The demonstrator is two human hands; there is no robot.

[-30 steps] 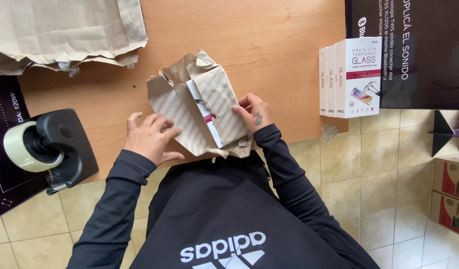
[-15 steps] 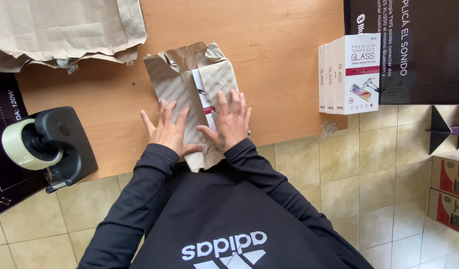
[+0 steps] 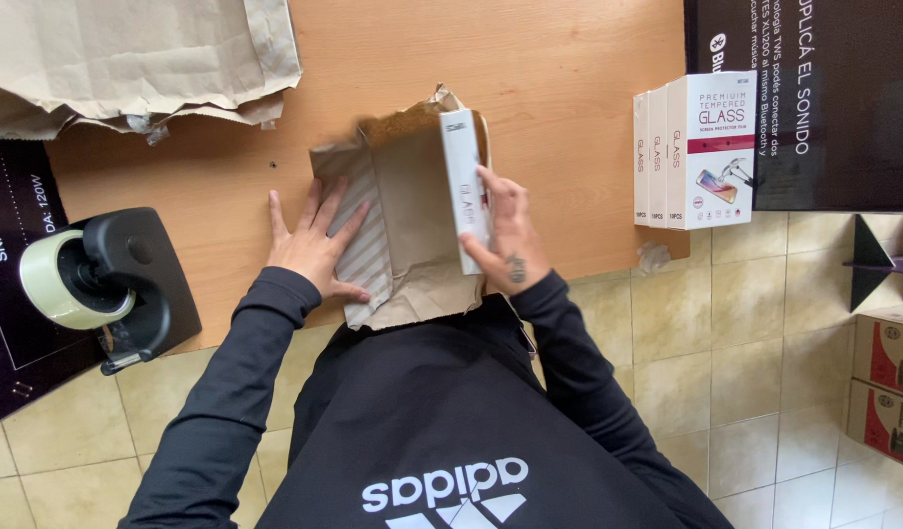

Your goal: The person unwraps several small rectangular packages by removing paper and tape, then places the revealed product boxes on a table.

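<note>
One white box (image 3: 464, 186) is standing on edge in your right hand (image 3: 505, 240), fingers clamping its side, while your left hand (image 3: 309, 240) is lying spread, flattening the brown paper (image 3: 393, 235) on the counter (image 3: 530, 88). Wrapping's barely half done, nothing's taped. Three boxes (image 3: 696, 147) waiting, one tape dispenser (image 3: 109, 284).

Packages and signs on and around my wooden desk

White slim box (image 3: 465, 186) on edge at centre, under my right hand (image 3: 505, 235), on brown wrapping paper (image 3: 403, 235); three white upright boxes (image 3: 696, 149) right of centre; black poster (image 3: 824, 98) upper right; red-and-brown cartons (image 3: 887, 377) at right edge; crumpled brown paper (image 3: 128, 54) upper left; black printed panel (image 3: 11, 225) left edge.
</note>
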